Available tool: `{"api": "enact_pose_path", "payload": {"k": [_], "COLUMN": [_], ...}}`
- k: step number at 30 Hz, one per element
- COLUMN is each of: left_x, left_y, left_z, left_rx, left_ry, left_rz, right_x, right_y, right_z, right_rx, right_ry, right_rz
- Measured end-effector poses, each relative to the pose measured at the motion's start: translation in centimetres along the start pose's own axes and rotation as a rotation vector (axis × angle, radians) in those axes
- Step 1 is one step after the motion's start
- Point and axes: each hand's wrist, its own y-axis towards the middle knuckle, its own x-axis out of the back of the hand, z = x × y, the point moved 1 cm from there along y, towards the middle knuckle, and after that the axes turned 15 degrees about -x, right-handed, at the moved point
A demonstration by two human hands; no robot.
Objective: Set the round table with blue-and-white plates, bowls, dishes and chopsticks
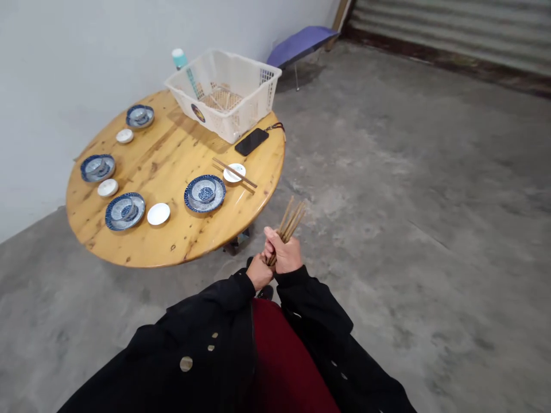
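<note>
A bundle of brown chopsticks (pixel 294 220) is gripped in front of my body, off the table's near right side. My right hand (pixel 286 251) is closed around it, with the upper ends sticking out above. Just below and to the left, my left hand (pixel 260 271) is closed at the lower ends, which its fingers hide. On the table, a pair of chopsticks (pixel 241 176) lies across a small white dish (pixel 232 174). Beside that dish is a blue-patterned plate (pixel 187 198) with a clear glass bowl (pixel 203 190) on it.
The round wooden table (pixel 172 158) carries several more plate settings with small white dishes, such as a white dish (pixel 159 214). A white plastic basket (pixel 252 112) stands at the back beside a phone (pixel 252 141) and a teal bottle (pixel 179 58). A purple folding table (pixel 301 43) is behind.
</note>
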Motion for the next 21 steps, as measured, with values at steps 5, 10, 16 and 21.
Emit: {"api": "enact_pose_path", "payload": {"k": [5, 10, 16, 21], "left_x": [-0.8, 0.7, 5.1, 7.9], "left_y": [4.0, 8.2, 11.2, 12.7], "left_z": [-2.5, -6.2, -7.7, -8.5], "left_rx": [-0.151, -0.095, -0.076, -0.08], "left_ry": [0.068, 0.065, -0.085, -0.161], "left_rz": [0.133, -0.016, -0.28, -0.412], "right_x": [0.6, 1.6, -0.4, -4.7], "right_y": [3.1, 8.3, 16.3, 21.3], "right_z": [2.8, 7.0, 8.0, 7.5], "right_rx": [0.045, 0.334, 0.468, 0.333], "right_ry": [-0.202, -0.565, -1.384, -1.82], "right_rz": [0.08, -0.055, -0.271, -0.309]}}
